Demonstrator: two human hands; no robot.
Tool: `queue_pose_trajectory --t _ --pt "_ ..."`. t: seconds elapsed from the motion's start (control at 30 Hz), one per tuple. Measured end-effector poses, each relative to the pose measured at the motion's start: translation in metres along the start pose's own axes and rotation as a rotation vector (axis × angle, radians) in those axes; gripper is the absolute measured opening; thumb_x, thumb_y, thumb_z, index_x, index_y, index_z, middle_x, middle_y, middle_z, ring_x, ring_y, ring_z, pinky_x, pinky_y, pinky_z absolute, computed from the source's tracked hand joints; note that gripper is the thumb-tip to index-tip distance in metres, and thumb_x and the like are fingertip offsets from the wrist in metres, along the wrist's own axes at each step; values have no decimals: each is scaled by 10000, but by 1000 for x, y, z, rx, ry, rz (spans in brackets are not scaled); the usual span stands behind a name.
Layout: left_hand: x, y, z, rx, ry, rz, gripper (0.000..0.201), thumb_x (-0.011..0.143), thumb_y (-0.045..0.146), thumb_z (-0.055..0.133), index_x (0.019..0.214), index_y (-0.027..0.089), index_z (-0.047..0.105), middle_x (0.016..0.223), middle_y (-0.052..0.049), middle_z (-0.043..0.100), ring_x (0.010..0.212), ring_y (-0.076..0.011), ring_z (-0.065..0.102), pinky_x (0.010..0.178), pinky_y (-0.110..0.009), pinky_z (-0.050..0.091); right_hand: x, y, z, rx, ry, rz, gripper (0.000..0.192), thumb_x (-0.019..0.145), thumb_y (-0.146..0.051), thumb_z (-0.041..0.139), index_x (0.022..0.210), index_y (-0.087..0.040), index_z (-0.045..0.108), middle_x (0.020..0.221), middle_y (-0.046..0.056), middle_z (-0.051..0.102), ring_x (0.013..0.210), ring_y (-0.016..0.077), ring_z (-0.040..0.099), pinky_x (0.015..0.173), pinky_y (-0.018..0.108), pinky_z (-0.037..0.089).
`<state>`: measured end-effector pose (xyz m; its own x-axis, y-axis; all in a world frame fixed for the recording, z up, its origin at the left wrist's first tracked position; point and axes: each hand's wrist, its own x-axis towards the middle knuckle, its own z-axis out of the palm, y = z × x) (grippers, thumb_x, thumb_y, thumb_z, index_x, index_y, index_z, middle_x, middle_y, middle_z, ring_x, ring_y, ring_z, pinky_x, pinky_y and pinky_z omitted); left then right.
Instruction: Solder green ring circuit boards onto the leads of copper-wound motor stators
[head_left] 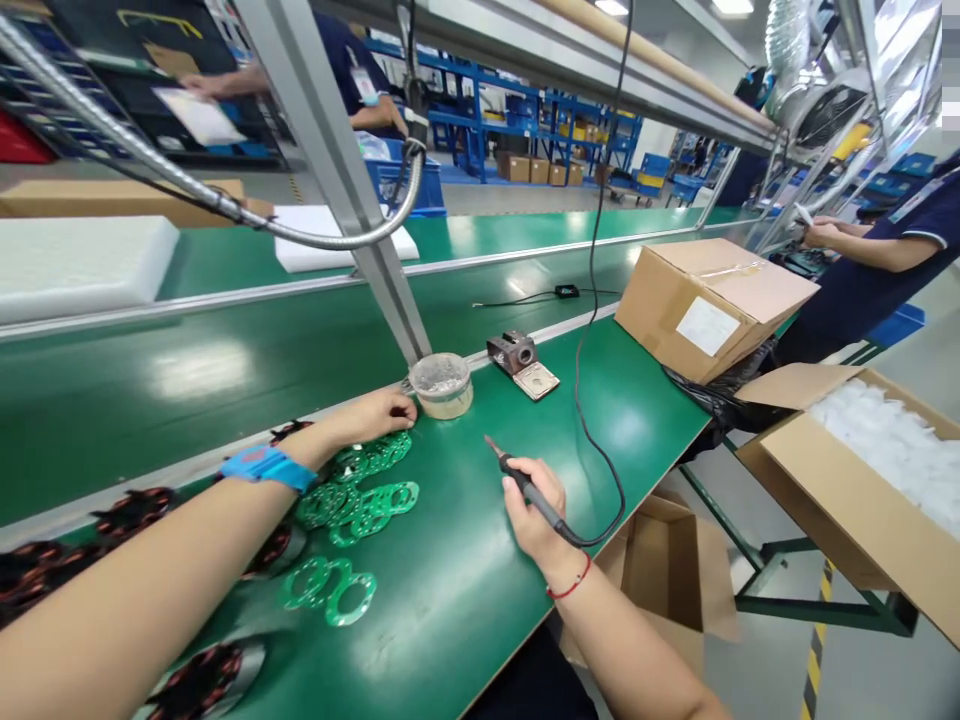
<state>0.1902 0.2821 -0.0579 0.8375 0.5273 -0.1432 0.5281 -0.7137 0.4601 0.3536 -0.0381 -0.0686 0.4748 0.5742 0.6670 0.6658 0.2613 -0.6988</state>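
My right hand (536, 500) is wrapped round a soldering iron (529, 490), its tip pointing up and to the left over the green bench. My left hand (379, 412) has its fingers pinched together beside a round tub (442, 388) with greyish contents; whatever it may hold is too small to make out. Ring-shaped green circuit boards (351, 598) lie in loose piles below and under my left forearm. Several motor stators with copper windings (202, 680) sit at the left, partly hidden by that arm. A soldering iron stand (521, 362) with a pale sponge tray is behind the iron's tip.
The iron's black cable (581, 400) hangs from above and loops onto the bench. A closed carton (705, 300) stands at the right, near an open box of white packing (885, 430). A metal post (337, 180) rises behind the tub. Co-workers stand beyond the bench.
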Motion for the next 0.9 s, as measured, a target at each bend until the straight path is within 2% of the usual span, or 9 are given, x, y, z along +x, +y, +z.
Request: queue_pose_trajectory --t 0.17,0.3,0.37,0.47,0.57,0.67,0.73,0.8,0.9 --pt "-8 4 0 59 2 44 390 967 539 655 887 157 658 912 -27 672 907 -206 651 888 -409 543 0 2 2 -2 2 12 180 973 -273 572 1081 -212 704 923 64 775 809 188 734 745 310 614" --pt "-18 21 -2 73 68 100 414 973 566 577 829 186 659 887 -41 703 890 -210 659 889 -406 538 2 2 4 -12 27 15 171 957 -264 583 1057 -211 711 911 64 782 801 186 745 739 303 619" --pt "-19 33 -5 79 104 115 417 927 579 529 756 217 647 840 -51 722 850 -233 668 855 -394 544 4 1 5 -24 51 9 163 950 -258 588 1041 -212 716 908 63 789 800 187 753 734 300 622" --pt "-18 49 -15 83 159 83 402 811 600 488 645 244 574 722 -77 705 743 -267 663 744 -378 545 7 2 4 -41 79 1 159 949 -248 585 1027 -213 719 906 65 796 805 191 762 738 305 629" --pt "-30 60 -27 50 218 -14 360 776 584 462 675 249 548 673 -70 674 671 -262 631 678 -361 526 8 5 -3 -34 53 7 163 953 -261 574 1020 -211 714 920 78 799 839 203 769 772 326 637" --pt "-73 61 -28 -25 259 -126 321 797 536 490 821 240 611 798 -51 710 791 -256 649 779 -345 534 6 8 -10 1 -32 49 181 963 -311 575 1050 -211 700 994 98 798 928 221 772 865 373 637" --pt "-115 65 -16 -89 270 -194 374 834 512 509 1053 242 646 917 -37 732 871 -248 666 837 -336 536 3 7 -12 29 -112 91 198 963 -342 594 1080 -213 689 1028 101 790 951 227 766 879 389 634" --pt "-162 82 6 -173 294 -246 452 867 475 516 1240 237 603 962 -39 738 859 -243 684 821 -340 546 -2 1 -13 70 -198 107 198 960 -346 610 1094 -220 685 1036 92 787 949 225 764 865 382 634" --pt "-223 124 52 -220 293 -272 351 913 405 500 1201 243 620 915 -49 750 827 -249 704 776 -347 554 -12 -21 -14 138 -354 108 199 952 -321 633 1123 -235 688 1038 75 788 941 217 766 851 360 636"
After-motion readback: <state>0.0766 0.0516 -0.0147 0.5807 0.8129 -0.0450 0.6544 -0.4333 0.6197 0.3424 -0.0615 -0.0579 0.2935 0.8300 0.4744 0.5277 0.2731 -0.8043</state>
